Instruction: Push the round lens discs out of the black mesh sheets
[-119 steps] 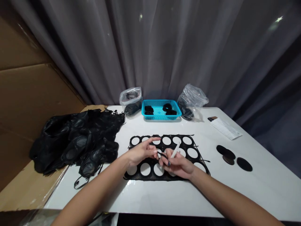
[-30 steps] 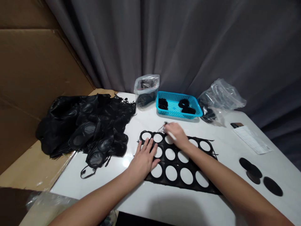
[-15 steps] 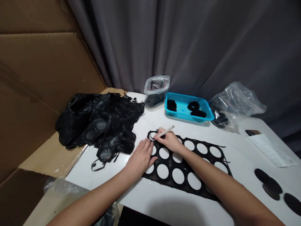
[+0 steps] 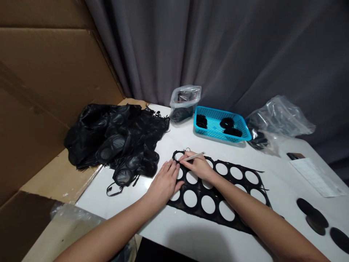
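Observation:
A black sheet (image 4: 201, 193) with rows of large round holes lies flat on the white table. My left hand (image 4: 167, 180) rests on its left edge, palm down, fingers stretched out and thumb apart. In my right hand (image 4: 198, 166) a slim white pen-like tool (image 4: 195, 156) is pinched, its back end pointing up to the right. The front end of the tool is at the rim of the top-left hole, close to my left fingertips; I cannot make out its tip. Thin black threads stick up beside that hole.
Left of the sheet is a heap of black ring-cut scraps (image 4: 117, 134). Behind stand a clear bag (image 4: 185, 103) and a blue basket (image 4: 215, 135) holding black pieces. To the right are another plastic bag (image 4: 286, 116), a phone (image 4: 296, 155), paper (image 4: 316, 176) and black discs (image 4: 339, 238).
The white tool has tipped lower, and its front end has moved slightly down along the top-left hole's rim. My left hand stays pressed on the sheet. The whole view has shifted slightly.

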{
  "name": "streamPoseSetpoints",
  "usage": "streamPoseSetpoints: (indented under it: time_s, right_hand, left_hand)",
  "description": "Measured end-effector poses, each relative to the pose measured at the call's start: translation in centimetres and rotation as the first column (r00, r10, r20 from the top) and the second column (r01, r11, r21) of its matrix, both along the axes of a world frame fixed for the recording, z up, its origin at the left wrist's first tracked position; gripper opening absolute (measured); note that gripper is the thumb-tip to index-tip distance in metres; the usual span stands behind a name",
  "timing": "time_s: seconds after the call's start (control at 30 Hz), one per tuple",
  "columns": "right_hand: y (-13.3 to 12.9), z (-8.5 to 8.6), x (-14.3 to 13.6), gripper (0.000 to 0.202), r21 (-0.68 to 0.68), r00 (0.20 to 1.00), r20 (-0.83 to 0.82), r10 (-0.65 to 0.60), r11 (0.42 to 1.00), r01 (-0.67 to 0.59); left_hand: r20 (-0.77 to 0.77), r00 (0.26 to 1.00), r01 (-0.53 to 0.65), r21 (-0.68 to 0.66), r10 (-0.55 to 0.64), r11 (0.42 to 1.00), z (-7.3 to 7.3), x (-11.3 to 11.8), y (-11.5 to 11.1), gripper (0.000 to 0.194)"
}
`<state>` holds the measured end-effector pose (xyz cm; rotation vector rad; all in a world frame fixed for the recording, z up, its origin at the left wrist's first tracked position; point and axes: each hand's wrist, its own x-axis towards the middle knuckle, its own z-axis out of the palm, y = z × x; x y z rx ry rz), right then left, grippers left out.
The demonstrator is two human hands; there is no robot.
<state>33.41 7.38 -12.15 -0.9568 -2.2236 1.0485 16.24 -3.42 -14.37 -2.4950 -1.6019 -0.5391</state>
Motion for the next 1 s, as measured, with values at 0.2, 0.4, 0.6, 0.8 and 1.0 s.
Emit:
streamPoseSetpoints:
  time_s: [0.2,0.4,0.6,0.8,1.0]
  right_hand:
    - [-1.1,-0.9,0.6,0.016,0.454,0.971,0.214,0.105,0.870,-0.194]
    - [2.1,-0.1,0.4,0.017,0.628,0.929,0.352,-0.111,0.764,-0.146]
    - [6.7,3.3,2.4,0.015,0.598,0.837,0.091,-0.540,0.701,0.388]
    - [1.4,6.3,3.7,0.035,-0.203,0.918,-0.081,-0.388,0.908,0.366]
    - [-3.1,7.1,4.5,0.043,-0.593,0.903,-0.235,-0.359,0.789,0.159]
  left_hand:
    - [-0.009,1.000,0.003,-0.002,-0.003,1.000,-0.2,0.0,0.1,0.062]
    - [0.010,1.000,-0.005,-0.005,0.005,1.000,-0.1,0.0,0.2,0.060]
    - [0.044,0.999,0.014,-0.054,-0.012,0.998,0.2,-0.4,0.3,0.060]
    - [0.510,0.859,0.132,-0.315,0.051,0.940,4.2,-1.3,2.3,0.036]
    - [0.905,0.355,0.548,-0.403,0.233,0.733,7.3,1.0,4.1,0.058]
